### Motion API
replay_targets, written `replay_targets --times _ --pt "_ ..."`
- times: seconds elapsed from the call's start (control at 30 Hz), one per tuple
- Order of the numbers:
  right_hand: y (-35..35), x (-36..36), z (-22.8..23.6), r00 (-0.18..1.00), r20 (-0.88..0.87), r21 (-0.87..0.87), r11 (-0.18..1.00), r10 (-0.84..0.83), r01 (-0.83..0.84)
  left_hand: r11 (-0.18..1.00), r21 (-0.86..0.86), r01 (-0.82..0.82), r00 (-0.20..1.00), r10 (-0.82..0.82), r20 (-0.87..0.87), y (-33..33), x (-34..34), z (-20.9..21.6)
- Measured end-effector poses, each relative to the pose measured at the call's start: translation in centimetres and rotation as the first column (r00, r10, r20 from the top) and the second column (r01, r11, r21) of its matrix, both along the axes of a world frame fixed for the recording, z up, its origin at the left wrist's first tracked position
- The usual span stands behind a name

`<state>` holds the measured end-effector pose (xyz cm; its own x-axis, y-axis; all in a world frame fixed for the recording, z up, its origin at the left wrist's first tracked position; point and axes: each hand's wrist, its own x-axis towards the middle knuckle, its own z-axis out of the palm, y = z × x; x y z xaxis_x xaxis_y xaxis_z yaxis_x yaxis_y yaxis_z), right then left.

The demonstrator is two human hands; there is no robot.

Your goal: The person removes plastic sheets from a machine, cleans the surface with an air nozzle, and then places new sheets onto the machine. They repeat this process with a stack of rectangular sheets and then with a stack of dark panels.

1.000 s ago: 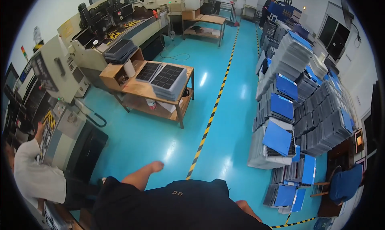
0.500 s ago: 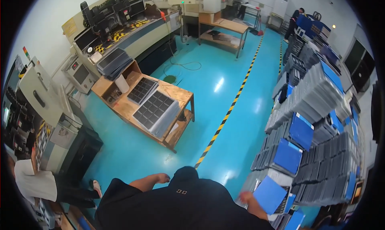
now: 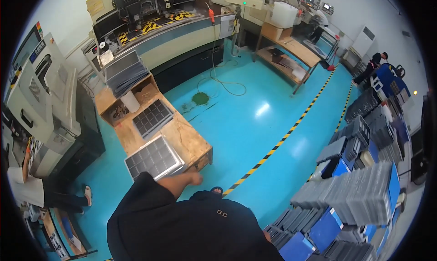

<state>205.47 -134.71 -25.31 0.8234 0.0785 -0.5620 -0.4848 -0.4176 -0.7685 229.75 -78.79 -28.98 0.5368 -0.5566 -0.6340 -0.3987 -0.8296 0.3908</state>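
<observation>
My left hand [image 3: 195, 177] hangs beside the near corner of a wooden table [image 3: 184, 136], its fingers too small and smeared to read. Closest to it is a stack of grey trays divided into square compartments [image 3: 154, 158], on the table's near end. Farther along the tabletop lies a second compartment tray [image 3: 152, 117]. Only a sliver of my right hand [image 3: 267, 236] shows past my dark shirt, near stacked dark trays [image 3: 282, 227]; its fingers are hidden.
A large machine [image 3: 182, 42] stands behind the table, with a hose [image 3: 218, 79] trailing onto the blue floor. A striped line [image 3: 282, 145] crosses the floor. Tall tray stacks [image 3: 350, 193] line the right. A co-worker [image 3: 27, 188] stands left, another person [image 3: 371, 67] far right.
My body has moved forward and the view has turned left. The wooden table is now beside my left hand. My right hand has slipped mostly out of sight behind my body.
</observation>
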Motion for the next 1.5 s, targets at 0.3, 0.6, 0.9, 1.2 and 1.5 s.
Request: replay_targets --times 0.3,0.6,0.9,1.2,1.5 --pt "-11.4 24.5 -1.5 0.965 0.008 -0.309 0.919 0.261 -0.246 0.468 -0.301 -0.831 0.553 0.638 -0.536 -17.3 35.4 15.6" --pt "-32.5 61.2 -0.8 0.972 -0.232 -0.328 0.943 -0.032 -0.047 0.957 0.007 -0.290 0.948 0.288 -0.133 -25.6 47.4 6.8" --pt "-41.3 91.2 2.5 0.922 0.054 -0.137 0.912 -0.383 0.387 0.988 0.140 -0.061 0.776 0.135 -0.616 -32.3 60.7 -4.3" --pt "-47.1 95.2 -14.1 0.998 0.031 0.106 0.993 0.053 -0.056 0.872 -0.222 -0.435 0.897 0.440 -0.031 -42.0 109.0 6.3" --pt "-53.1 127.2 0.1 0.843 -0.458 -0.098 0.959 -0.282 0.268 0.802 -0.063 -0.593 0.793 0.569 -0.219 -53.3 127.7 8.5"
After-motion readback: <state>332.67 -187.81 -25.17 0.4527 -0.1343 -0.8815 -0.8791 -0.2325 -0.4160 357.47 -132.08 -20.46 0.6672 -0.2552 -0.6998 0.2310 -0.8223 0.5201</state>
